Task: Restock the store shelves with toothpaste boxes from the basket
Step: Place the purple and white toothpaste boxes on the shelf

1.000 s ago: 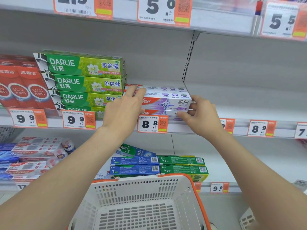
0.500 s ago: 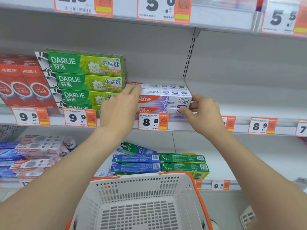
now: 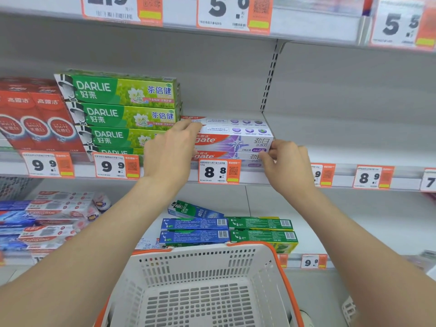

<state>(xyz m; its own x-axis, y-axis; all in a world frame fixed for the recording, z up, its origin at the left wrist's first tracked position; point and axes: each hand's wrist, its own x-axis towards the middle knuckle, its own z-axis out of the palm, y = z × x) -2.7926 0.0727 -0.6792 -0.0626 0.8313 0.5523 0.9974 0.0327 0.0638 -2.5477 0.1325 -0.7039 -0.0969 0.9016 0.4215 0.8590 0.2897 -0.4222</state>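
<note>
A small stack of purple-and-white Colgate toothpaste boxes lies on the middle shelf, above the 8.8 price tag. My left hand covers the stack's left end, fingers on the top box. At the right end, my right hand pinches the boxes with its fingertips. Below me hangs the white basket with an orange rim; no box shows inside it.
Green Darlie boxes are stacked just left of the Colgate stack, red boxes farther left. The middle shelf right of the stack is bare. The lower shelf holds blue boxes and green boxes.
Both hands stay on the stack's ends with only small finger shifts; the boxes sit squarer against the Darlie stack. The view has tilted up slightly.
</note>
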